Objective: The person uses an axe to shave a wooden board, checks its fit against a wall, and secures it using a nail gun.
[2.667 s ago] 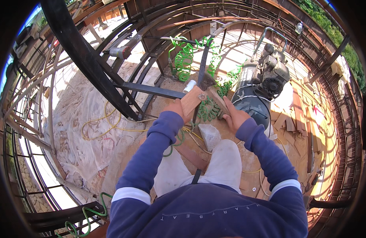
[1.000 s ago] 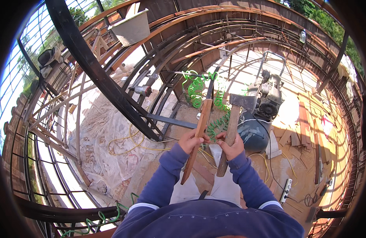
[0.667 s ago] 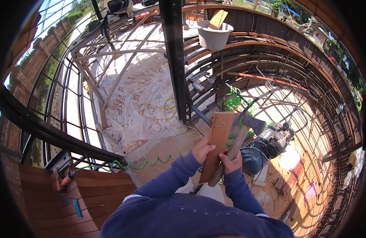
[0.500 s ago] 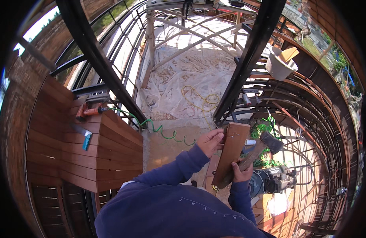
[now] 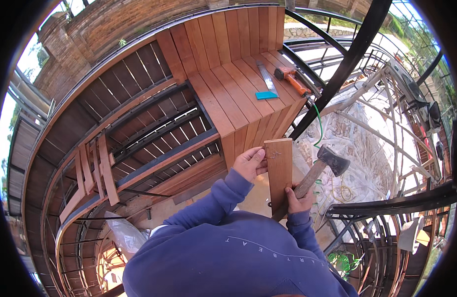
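Observation:
In front of my chest a short reddish-brown wooden board stands nearly upright. My left hand pinches its left edge near the upper end, where thin silvery nails or staples stick out. Closed round the handle of a hatchet is my right hand, its thumb also against the board's right edge. The dark hatchet head points up and to the right. Part of the handle passes behind the board and the right fingers.
A slatted wooden bench carries an orange nail gun with a green hose and a turquoise-handled saw. Loose slats lie across the bare metal frame at left. A black post rises beyond the bench; plastic sheeting covers ground at right.
My view has swung left, bringing the bench to the middle and the loose slats into sight. Both hands keep hold of the board and hatchet.

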### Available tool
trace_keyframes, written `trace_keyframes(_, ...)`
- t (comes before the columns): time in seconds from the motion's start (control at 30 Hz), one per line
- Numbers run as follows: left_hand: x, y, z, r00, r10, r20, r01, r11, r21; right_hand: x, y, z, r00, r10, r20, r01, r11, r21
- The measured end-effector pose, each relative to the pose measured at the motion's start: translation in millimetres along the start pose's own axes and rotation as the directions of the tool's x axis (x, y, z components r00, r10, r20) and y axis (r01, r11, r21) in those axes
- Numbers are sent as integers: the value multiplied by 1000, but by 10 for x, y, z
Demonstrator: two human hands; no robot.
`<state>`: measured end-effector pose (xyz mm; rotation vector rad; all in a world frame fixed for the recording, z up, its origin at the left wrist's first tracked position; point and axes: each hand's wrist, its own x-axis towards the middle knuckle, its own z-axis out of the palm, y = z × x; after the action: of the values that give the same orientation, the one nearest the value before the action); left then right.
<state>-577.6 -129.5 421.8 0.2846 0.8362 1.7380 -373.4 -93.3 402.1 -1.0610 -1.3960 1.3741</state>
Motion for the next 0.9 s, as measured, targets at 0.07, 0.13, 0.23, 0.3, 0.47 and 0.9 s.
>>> trace_keyframes(0.07, -44, 258, -334, 992, 125, -31, -121, 987, 101, 173, -16, 377, 990, -15, 144, 22, 998, -51)
trace_keyframes(0.13, -97, 532, -567, 974, 224, -38, -218, 969, 118, 311, 39, 730, 965, -75, 252, 106, 988, -110)
trace_keyframes(0.23, -98, 916, -901, 942, 330, -64, -318, 937, 143, 410, -42, 1346, 928, -102, 358, 101, 995, 22)
trace_keyframes(0.3, -95, 1140, -950, 934, 338, -117, -326, 939, 105, 495, -60, 1674, 925, -89, 370, 81, 996, 35)
trace_keyframes(0.47, -18, 1331, -1162, 951, 278, -132, -182, 855, 485, 815, -164, 2385, 902, -158, 401, 136, 987, 83)
trace_keyframes(0.9, 573, 1993, -1206, 812, 555, -179, -68, 396, 916, 2828, 508, 2764, 859, 44, 509, 413, 528, -742)
